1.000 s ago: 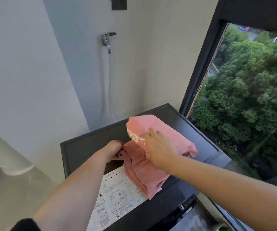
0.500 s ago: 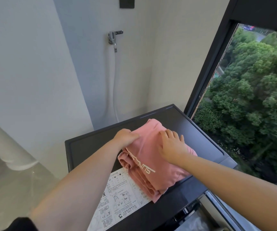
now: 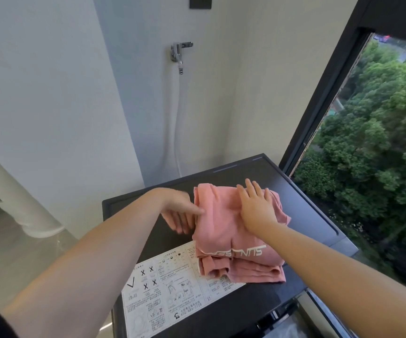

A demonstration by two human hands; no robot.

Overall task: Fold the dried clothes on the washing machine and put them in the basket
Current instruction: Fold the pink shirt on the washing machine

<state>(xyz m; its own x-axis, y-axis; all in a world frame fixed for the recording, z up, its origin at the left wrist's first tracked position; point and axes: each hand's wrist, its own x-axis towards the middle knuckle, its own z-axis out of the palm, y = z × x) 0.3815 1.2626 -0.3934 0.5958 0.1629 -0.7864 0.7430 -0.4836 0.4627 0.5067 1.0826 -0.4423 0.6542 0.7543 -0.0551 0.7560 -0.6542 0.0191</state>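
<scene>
Atop washing machine (image 3: 306,208) | folded pink garment (image 3: 221,230) inside edges | left hand (image 3: 180,212) straight-fingered at side | right hand (image 3: 255,206) flat on it

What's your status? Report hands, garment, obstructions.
Left hand open, touching left edge of pink garment. Right hand flat, pressing on top. Garment folded on washing machine lid, overlapping instruction sticker. Nothing in the way.

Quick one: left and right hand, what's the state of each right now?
Left hand: open, straight fingers touching the left edge of the pink garment.
Right hand: open, pressing flat on top of the garment.
</scene>
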